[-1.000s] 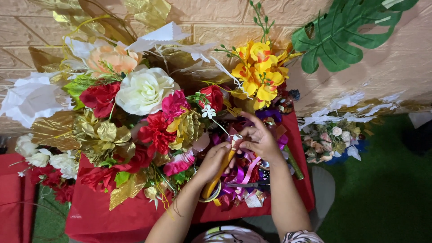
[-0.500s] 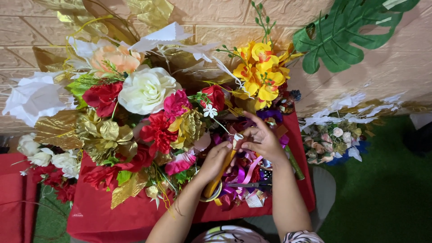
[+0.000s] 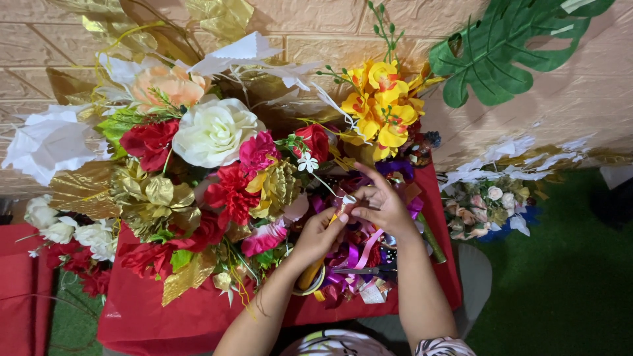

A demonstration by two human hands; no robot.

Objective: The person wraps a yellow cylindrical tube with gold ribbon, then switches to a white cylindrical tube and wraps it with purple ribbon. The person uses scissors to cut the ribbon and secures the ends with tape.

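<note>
1. Left hand (image 3: 321,232): raised from the lower edge, fingers curled nearly closed, tips pinched on a small white flower piece (image 3: 348,199); an orange-yellow tool handle (image 3: 310,273) is seen beneath the palm, though whether it is gripped cannot be told.
2. Right hand (image 3: 382,203): forearm angled up from the lower right, fingers bent and closed on the same white piece from the other side, thumb and forefinger meeting at it.
3. White flower piece: held between both hands, just above a heap of purple and pink ribbons (image 3: 359,260).
4. Change noted: compared with half a second before, both hands are found in almost the same place and pose.
5. Surface: a table covered in red cloth (image 3: 171,310), crowded with artificial flowers, among them a large cream rose (image 3: 214,132) and yellow orchids (image 3: 379,105).
6. Room: a tan brick-pattern wall (image 3: 580,99) behind, a green paper leaf (image 3: 508,53) upon it, green flooring (image 3: 560,283) at right.
</note>
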